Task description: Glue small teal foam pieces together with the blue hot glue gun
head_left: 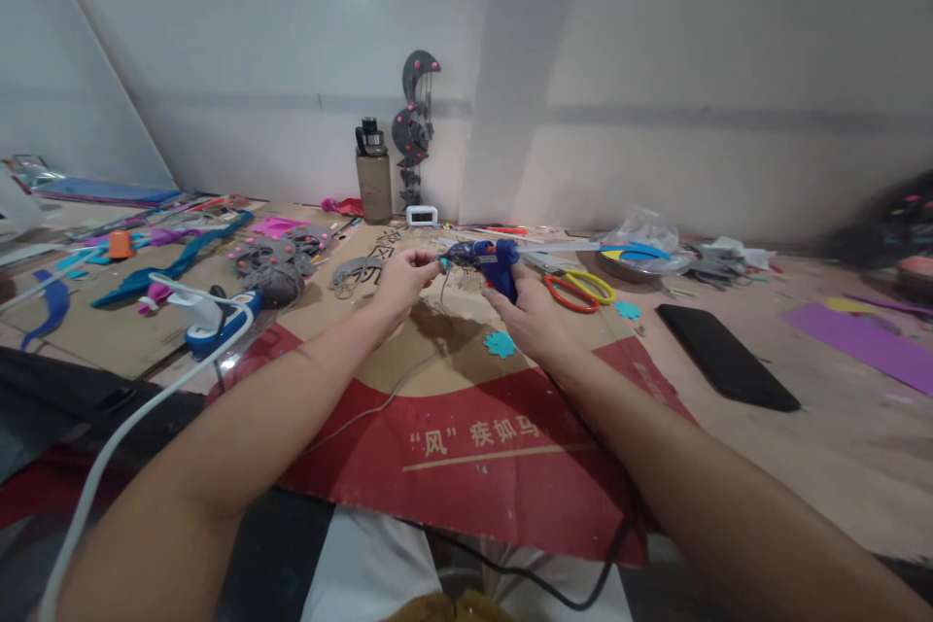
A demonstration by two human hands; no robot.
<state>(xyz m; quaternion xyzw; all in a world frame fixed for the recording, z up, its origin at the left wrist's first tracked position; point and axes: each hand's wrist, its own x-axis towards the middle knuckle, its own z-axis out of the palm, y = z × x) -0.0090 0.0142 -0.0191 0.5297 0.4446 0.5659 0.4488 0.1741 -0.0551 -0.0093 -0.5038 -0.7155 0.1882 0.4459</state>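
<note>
My right hand [531, 313] is closed round the grip of a blue glue gun [494, 262], whose nozzle points left. My left hand [403, 278] is pinched on a small dark piece [452, 259] held right at the nozzle tip; I cannot make out what the piece is. Both hands hover over a red and tan cardboard sheet [466, 428]. A teal foam flower [500, 343] lies on the cardboard just under my right hand. The gun's black cord [612, 544] runs down toward me.
Red and yellow scissors [579, 289] and a second teal flower [627, 310] lie right of the hands, a black phone [725, 356] farther right. A bottle [374, 175], small clock [422, 215] and grey moon decoration [414, 126] stand against white boards. A second glue gun [211, 321] and foam scraps lie left.
</note>
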